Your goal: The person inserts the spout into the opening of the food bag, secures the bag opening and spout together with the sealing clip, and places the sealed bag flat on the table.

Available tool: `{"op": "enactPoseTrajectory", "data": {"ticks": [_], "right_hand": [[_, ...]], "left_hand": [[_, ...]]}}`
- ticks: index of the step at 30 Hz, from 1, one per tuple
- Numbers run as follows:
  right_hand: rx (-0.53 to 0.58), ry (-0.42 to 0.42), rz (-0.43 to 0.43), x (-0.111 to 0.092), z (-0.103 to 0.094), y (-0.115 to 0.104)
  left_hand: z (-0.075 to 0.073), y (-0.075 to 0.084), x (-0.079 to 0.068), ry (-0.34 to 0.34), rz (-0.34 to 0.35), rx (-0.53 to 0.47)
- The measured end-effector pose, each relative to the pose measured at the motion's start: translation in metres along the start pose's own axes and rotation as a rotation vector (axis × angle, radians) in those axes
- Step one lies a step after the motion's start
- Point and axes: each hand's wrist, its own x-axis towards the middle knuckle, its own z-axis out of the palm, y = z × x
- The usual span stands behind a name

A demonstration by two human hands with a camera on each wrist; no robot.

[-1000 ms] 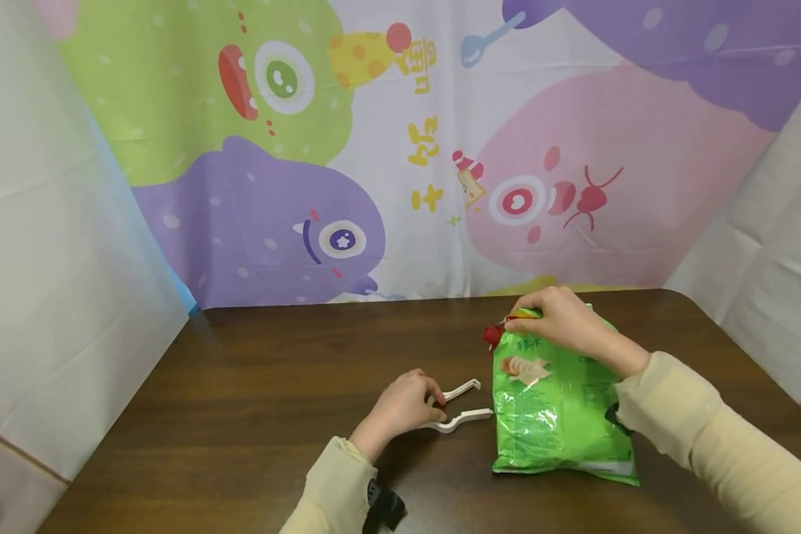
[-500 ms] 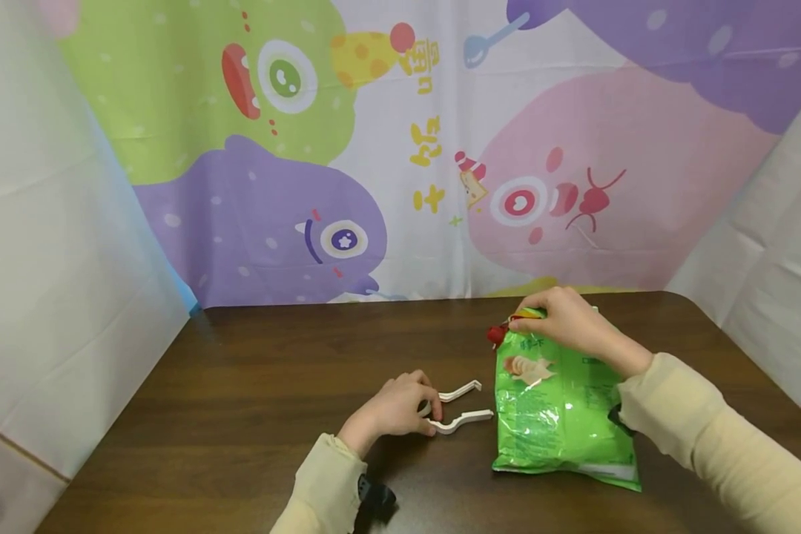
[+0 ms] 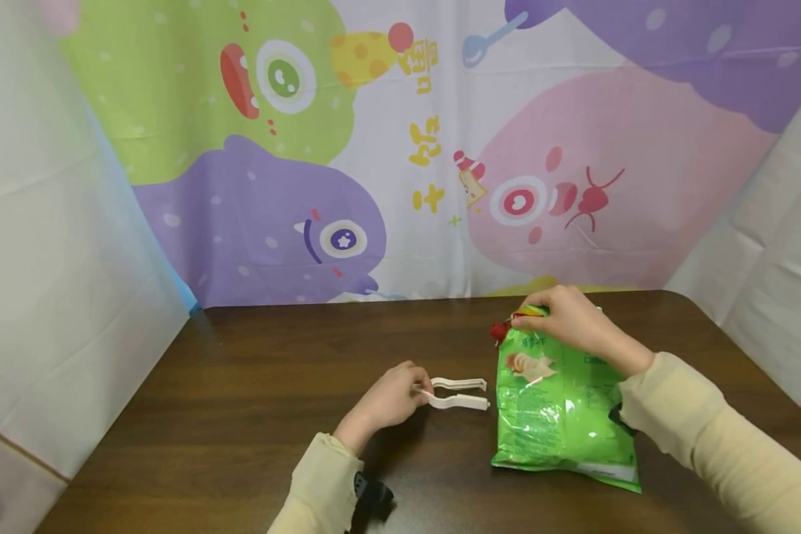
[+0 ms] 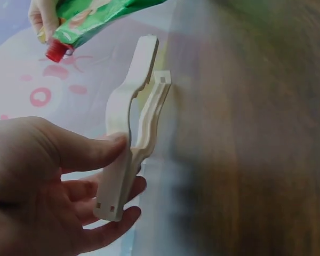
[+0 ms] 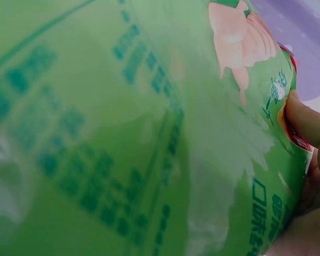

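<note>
My left hand (image 3: 389, 398) pinches a white bag clip (image 3: 466, 403) near its hinged end, thumb on one side and fingers on the other. The clip's two long arms stand apart and point right, towards the bag. In the left wrist view, the clip (image 4: 118, 114) shows a small square hole in the tip of its farther arm. With my right hand (image 3: 567, 319) I grip the folded top of a glossy green snack bag (image 3: 554, 423), holding it upright. A crumpled red corner (image 3: 499, 331) sticks out left of the fingers. The bag (image 5: 149, 133) fills most of the right wrist view.
A dark brown wooden table (image 3: 254, 415) lies under both hands. Behind it hangs a cartoon-printed cloth (image 3: 427, 245), with plain white cloth at both sides. A black wrist device (image 3: 374, 495) sits below the left sleeve.
My left hand has shifted slightly left and turned the clip, so its arms now look closer together and nearly parallel. The right hand and bag have barely moved.
</note>
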Motion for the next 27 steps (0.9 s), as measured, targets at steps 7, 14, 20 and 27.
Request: {"op": "enactPoseTrajectory", "data": {"ticks": [7, 14, 20, 27], "right_hand": [[-0.023, 0.018, 0.004, 0.001, 0.0, 0.001], [-0.037, 0.03, 0.007, 0.0, 0.0, 0.003], [-0.04, 0.044, -0.001, 0.0, 0.001, 0.003], [-0.035, 0.052, -0.01, -0.001, 0.001, 0.001]], "left_hand": [[-0.003, 0.0, 0.002, 0.083, 0.019, -0.096], [-0.002, 0.007, 0.003, 0.103, 0.021, -0.201], [0.003, 0.013, 0.005, 0.146, -0.021, -0.28], [0.011, 0.021, 0.01, 0.239, -0.067, -0.342]]}}
